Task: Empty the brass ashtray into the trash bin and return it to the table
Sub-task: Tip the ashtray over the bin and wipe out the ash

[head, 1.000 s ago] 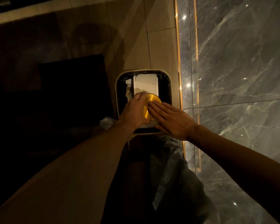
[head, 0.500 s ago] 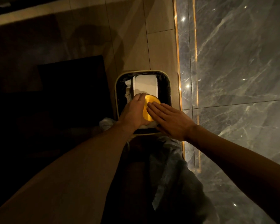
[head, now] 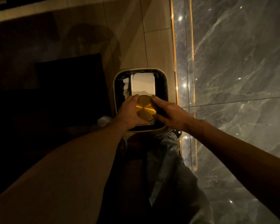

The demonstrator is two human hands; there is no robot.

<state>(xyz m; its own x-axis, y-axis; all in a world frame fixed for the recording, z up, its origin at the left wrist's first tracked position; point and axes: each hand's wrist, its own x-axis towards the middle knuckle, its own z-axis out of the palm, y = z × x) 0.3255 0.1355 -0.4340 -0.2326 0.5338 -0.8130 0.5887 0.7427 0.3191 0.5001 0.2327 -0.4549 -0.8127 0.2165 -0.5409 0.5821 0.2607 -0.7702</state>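
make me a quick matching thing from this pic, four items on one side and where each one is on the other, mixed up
Items:
1. brass ashtray
2. white box
3. trash bin
4. marble surface

Places:
a. right of the trash bin
b. between the left hand and right hand
c. on the tan floor
d. inside the bin, beyond the ashtray

Pairs: 1-b, 2-d, 3-c, 4-a

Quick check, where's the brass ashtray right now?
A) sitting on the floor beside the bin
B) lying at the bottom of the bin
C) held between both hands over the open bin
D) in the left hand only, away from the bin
C: the brass ashtray is flanked by the left hand and right hand, above the open trash bin.
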